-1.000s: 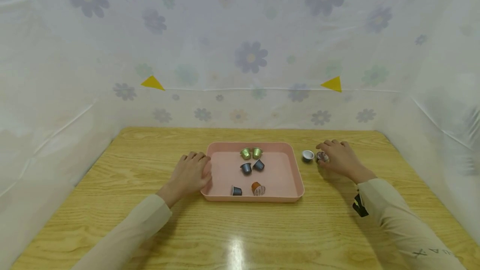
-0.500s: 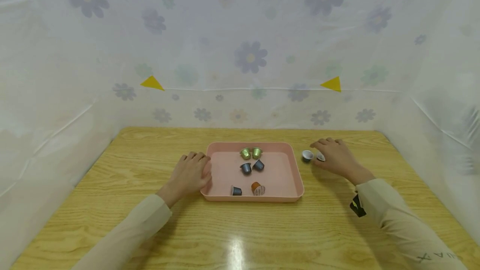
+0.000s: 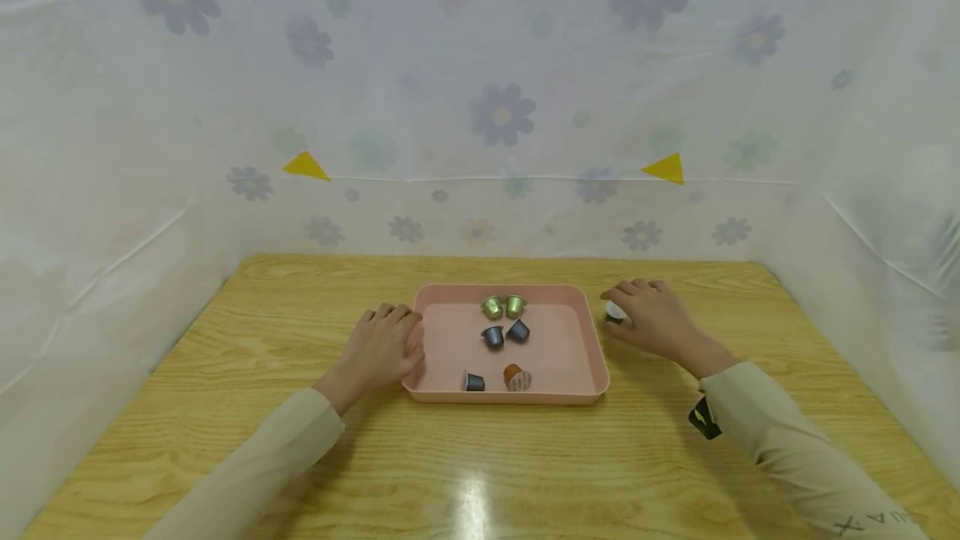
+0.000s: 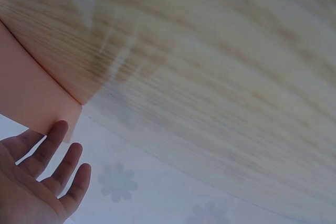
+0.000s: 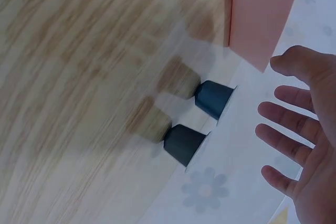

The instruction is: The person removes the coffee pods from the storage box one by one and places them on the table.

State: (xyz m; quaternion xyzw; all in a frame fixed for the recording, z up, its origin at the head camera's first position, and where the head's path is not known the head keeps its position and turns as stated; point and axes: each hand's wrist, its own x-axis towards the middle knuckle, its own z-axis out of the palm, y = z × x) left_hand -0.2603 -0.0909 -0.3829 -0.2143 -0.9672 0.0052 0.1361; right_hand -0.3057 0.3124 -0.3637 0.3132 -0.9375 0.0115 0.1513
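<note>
My left hand (image 3: 384, 346) rests at the left rim of a pink tray (image 3: 592, 397). In the left wrist view its loosely spread fingers (image 4: 65, 169) touch the tray's outer edge. To the right of the tray, my right hand (image 3: 654, 322) hovers over a white-lidded coffee capsule (image 3: 614, 312), partly covering it. The right wrist view has a dark blue capsule (image 5: 214, 99) and a blackish capsule (image 5: 185, 145) side by side on the table, lids up. They stand apart from that hand's spread fingers (image 5: 286, 142).
Inside the tray lie two green capsules (image 3: 492, 307), two dark capsules (image 3: 493, 337) in the middle, another dark capsule (image 3: 473, 382) near the front wall and an orange capsule (image 3: 516, 377). Flowered white sheeting (image 3: 502, 215) encloses the wooden table (image 3: 375, 473) behind and at both sides.
My right hand has slid left from the farther capsule toward the one nearer the tray, and now hides the farther capsule from the head view. The left hand stays at the rim.
</note>
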